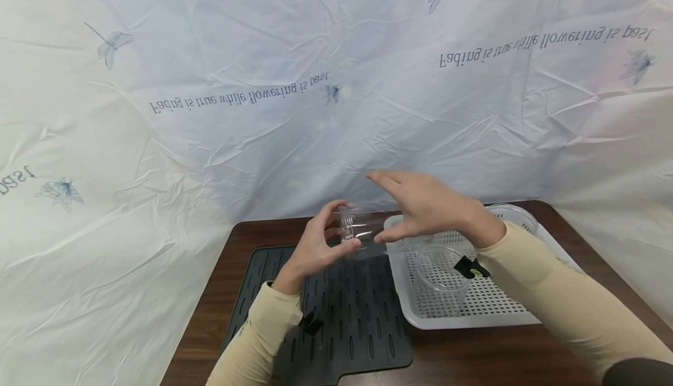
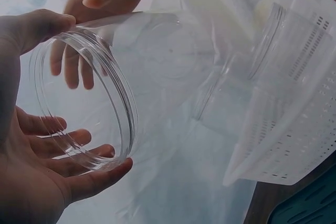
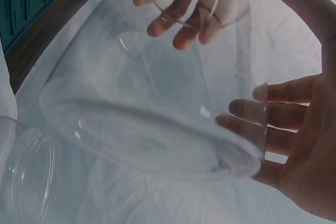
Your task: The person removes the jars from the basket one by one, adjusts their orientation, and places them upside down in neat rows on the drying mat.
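A large clear plastic jar [image 1: 368, 223] lies tilted on its side in the air, above the dark mat and the left edge of the white basket. Its threaded mouth [image 2: 126, 108] faces left. My left hand [image 1: 315, 243] grips the jar around this rim, thumb on one side and fingers on the other. Near the base end, my right hand [image 1: 428, 204] is spread around the jar. In the right wrist view its fairly straight fingers [image 3: 278, 114] lie along the jar's side, while the thumb stands off from it.
A white perforated basket [image 1: 420, 322] stands on the right of the brown wooden table [image 1: 194, 339]. Inside are other clear jars [image 1: 441, 278], one showing at the far right corner [image 1: 517, 216]. The dark ridged mat [image 1: 336, 339] lies left of it. A pale printed sheet [image 1: 263, 152] hangs behind.
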